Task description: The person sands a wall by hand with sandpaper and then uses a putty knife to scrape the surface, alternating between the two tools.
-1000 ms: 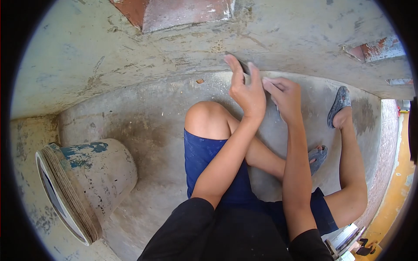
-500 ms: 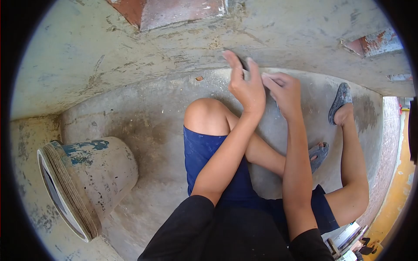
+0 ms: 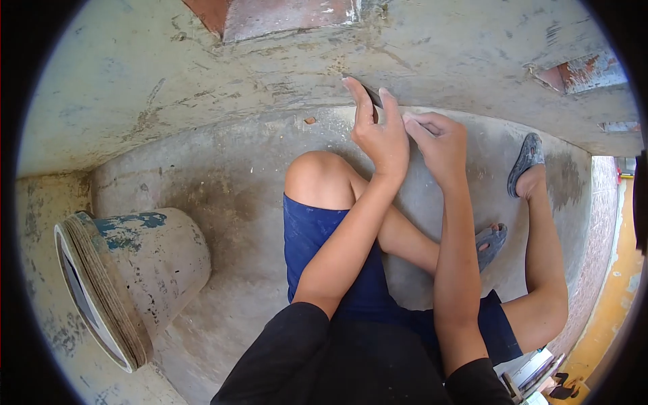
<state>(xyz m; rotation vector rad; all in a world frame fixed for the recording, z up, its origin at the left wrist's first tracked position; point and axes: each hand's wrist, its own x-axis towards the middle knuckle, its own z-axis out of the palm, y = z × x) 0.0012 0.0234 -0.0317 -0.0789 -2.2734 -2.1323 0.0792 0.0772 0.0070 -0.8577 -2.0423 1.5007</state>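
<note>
My left hand [image 3: 381, 138] is raised before the wall, with forefinger and thumb on either side of a thin dark flat piece [image 3: 372, 96]. Only a narrow edge of this piece shows, so its kind cannot be told. Close by on the right, my right hand [image 3: 442, 145] is closed, fingertips pinched together by the base of the left thumb. Whatever is in that pinch is hidden. Pale dust coats the fingertips of both hands. The scuffed, greenish-grey wall [image 3: 270, 74] lies just beyond them.
A paint-stained bucket [image 3: 158, 260] lies tipped on its side at the left. My bent knee [image 3: 320, 179] and sandalled feet rest over the concrete floor [image 3: 236, 175]. A small brown chip [image 3: 310, 121] lies near the wall base. Reddish recesses [image 3: 290, 19] interrupt the wall.
Both hands stay in nearly the same place, and the blur on them has gone. The dark piece shows more clearly. The whole view has shifted slightly.
</note>
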